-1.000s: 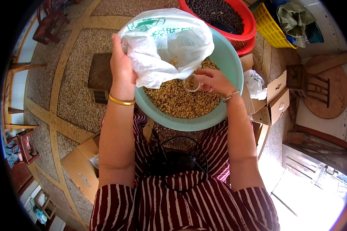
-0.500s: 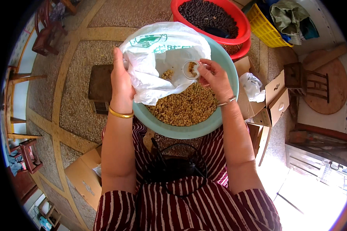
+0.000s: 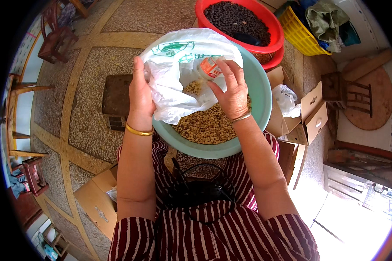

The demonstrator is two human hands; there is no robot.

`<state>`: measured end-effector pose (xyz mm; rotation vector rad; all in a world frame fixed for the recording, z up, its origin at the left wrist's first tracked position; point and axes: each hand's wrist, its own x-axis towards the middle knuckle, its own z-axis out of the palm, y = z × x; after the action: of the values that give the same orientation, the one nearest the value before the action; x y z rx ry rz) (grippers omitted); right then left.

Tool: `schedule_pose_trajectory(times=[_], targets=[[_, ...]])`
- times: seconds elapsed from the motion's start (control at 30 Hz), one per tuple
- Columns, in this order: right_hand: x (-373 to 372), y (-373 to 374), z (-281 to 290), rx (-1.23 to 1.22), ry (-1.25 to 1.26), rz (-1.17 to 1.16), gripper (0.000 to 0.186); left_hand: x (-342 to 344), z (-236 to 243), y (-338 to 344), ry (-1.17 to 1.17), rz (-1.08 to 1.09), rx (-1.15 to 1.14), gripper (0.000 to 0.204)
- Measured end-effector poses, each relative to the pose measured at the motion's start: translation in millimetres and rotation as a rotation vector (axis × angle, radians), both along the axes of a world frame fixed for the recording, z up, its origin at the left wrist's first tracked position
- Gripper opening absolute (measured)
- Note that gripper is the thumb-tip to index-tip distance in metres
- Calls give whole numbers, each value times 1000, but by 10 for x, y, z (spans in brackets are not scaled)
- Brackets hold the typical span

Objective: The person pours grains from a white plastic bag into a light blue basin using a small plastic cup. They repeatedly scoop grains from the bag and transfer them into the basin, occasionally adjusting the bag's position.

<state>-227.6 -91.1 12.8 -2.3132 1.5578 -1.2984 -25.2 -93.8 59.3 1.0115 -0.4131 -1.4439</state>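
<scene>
My left hand (image 3: 141,93), a gold bangle at its wrist, grips the side of a white plastic bag (image 3: 166,82) with green print and props its mouth wide. Within the bag lies a small heap of pale yellow-brown kernels (image 3: 192,88). My right hand (image 3: 234,95) holds a small clear plastic cup (image 3: 208,68) with an orange label, tipped over inside the bag's mouth. Below both hands stands a light green basin (image 3: 265,93), with many more such kernels (image 3: 209,126) in it. The bag covers the basin's far left part.
Beyond the basin, a red basin (image 3: 275,30) of dark beans sits on another red basin. A yellow basket (image 3: 300,34) holds cloths at far right. Cardboard boxes (image 3: 311,115) flank me, one with a plastic bag (image 3: 287,101). A low wooden stool (image 3: 117,93) stands left.
My right hand has moved left and turned, tipping the cup from mouth toward me to mouth down into the bag. The heap in the bag looks larger. My left hand stays on the bag.
</scene>
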Motion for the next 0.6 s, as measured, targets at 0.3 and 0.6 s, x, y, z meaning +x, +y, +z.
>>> schedule_pose_trajectory(times=[0.3,0.6], targets=[[-277,132,124,650,-864,329,50,82,-147,-82,58,49,-2,58],[-352,199,-228,763,244,275,45,13,-34,-94,-40,171,79,61]])
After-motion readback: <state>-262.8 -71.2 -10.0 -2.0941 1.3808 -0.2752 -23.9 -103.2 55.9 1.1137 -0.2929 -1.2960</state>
